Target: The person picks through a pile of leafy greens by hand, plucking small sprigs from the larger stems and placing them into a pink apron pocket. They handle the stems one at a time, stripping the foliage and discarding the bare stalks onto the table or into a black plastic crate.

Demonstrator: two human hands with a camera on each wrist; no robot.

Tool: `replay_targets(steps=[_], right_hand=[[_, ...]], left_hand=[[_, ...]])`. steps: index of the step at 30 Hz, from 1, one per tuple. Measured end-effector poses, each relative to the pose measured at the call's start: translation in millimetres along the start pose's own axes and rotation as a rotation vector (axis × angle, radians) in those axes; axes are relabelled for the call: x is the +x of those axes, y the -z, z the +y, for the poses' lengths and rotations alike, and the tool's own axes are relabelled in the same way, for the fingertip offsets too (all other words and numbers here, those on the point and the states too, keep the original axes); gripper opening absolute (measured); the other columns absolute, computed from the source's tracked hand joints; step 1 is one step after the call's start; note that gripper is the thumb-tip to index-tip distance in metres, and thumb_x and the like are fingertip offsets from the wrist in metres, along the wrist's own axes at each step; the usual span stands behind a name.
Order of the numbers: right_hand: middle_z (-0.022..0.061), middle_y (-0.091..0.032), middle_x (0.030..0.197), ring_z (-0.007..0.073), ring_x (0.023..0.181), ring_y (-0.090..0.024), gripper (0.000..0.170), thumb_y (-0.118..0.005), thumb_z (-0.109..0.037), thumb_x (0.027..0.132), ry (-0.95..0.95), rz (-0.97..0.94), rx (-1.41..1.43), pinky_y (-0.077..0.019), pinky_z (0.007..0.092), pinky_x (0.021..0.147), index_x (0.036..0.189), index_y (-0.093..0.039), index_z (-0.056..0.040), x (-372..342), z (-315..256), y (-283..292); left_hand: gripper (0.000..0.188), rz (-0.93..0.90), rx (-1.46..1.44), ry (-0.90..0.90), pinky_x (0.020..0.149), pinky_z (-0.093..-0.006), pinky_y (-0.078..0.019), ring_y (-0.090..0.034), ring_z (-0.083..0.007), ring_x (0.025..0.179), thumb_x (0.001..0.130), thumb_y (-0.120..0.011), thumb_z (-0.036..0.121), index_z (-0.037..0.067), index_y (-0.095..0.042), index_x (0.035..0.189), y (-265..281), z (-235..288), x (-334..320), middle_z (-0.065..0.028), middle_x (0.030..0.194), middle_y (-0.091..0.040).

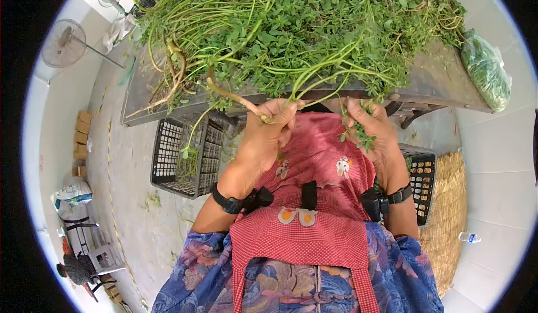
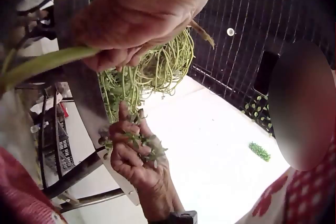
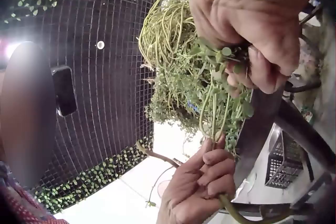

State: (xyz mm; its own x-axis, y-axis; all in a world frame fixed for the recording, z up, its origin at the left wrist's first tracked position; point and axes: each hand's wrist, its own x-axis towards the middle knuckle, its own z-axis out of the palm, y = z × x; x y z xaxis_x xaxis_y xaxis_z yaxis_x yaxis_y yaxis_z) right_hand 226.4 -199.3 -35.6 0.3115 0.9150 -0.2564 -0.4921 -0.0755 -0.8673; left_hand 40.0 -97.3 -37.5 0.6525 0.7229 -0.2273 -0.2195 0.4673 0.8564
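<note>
In the head view my left hand (image 1: 263, 130) grips a branching plant stem. Its thick pale-brown end (image 1: 238, 97) juts out to the left, and thin green shoots (image 1: 322, 69) fan up to the right above the fist. To the right, my right hand (image 1: 372, 128) pinches small leafy sprigs (image 1: 364, 140) with curled fingers. The right wrist view shows the left fingers (image 3: 218, 174) closed round the stems just below the right hand. Both hands are at the near edge of a dark table (image 1: 443, 80), which bears a large heap of leafy green stalks (image 1: 314, 27).
Below the table stand a black plastic crate (image 1: 159, 153) at left and another crate (image 1: 421, 181) at right, beside a woven straw surface (image 1: 448, 201). A clear bag of greens (image 1: 486, 72) lies at the table's right end. Fans (image 1: 64, 42) stand at far left. A water bottle (image 1: 469, 238) lies at right.
</note>
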Motion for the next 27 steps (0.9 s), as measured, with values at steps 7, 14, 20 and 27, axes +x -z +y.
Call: replay_targets(steps=[7, 14, 20, 27], right_hand=[[-0.0007, -0.058, 0.064, 0.0086, 0.052, -0.047, 0.017, -0.062, -0.015, 0.081, 0.257, 0.143, -0.429, -0.0385, 0.0239, 0.050, 0.082, -0.065, 0.0011, 12, 24, 5], [0.0024, -0.060, 0.065, 0.0087, 0.059, -0.050, 0.016, -0.060, -0.010, 0.080, 0.670, 0.552, -1.123, -0.0417, 0.0257, 0.055, 0.085, -0.062, 0.0051, 7, 20, 11], [-0.0011, -0.053, 0.062, 0.0062, 0.046, -0.044, 0.012, -0.061, -0.015, 0.084, 0.195, 0.307, -0.179, -0.0329, 0.0200, 0.040, 0.088, -0.059, -0.0046, -6, -1, 28], [0.0079, -0.062, 0.069, 0.0176, 0.056, -0.056, 0.024, -0.059, -0.023, 0.084, 0.345, 0.911, -1.168, -0.0422, 0.0335, 0.050, 0.096, -0.063, -0.0023, -84, -19, 221]], left_hand=[[0.019, 0.053, 0.120, 0.007, 0.039, -0.0181, -0.0213, -0.030, -0.0019, 0.044, 0.089, -0.057, 0.017, 0.001, -0.062, 0.097, 9, -13, -7, 0.0059, 0.056, -0.042], [0.019, 0.108, 0.220, -0.108, 0.040, -0.0178, -0.0191, -0.028, -0.0004, 0.045, 0.089, -0.056, 0.018, 0.001, -0.063, 0.095, -1, -14, -15, 0.0068, 0.056, -0.042], [0.020, 0.070, 0.176, -0.103, 0.042, -0.0173, -0.0262, -0.036, -0.0022, 0.046, 0.089, -0.056, 0.018, 0.001, -0.062, 0.098, 4, -12, -13, 0.0037, 0.059, -0.048], [0.021, 0.051, 0.159, -0.145, 0.047, -0.0203, -0.0351, -0.045, -0.0067, 0.050, 0.089, -0.056, 0.018, 0.000, -0.060, 0.099, 16, -17, -4, -0.0006, 0.062, -0.055]])
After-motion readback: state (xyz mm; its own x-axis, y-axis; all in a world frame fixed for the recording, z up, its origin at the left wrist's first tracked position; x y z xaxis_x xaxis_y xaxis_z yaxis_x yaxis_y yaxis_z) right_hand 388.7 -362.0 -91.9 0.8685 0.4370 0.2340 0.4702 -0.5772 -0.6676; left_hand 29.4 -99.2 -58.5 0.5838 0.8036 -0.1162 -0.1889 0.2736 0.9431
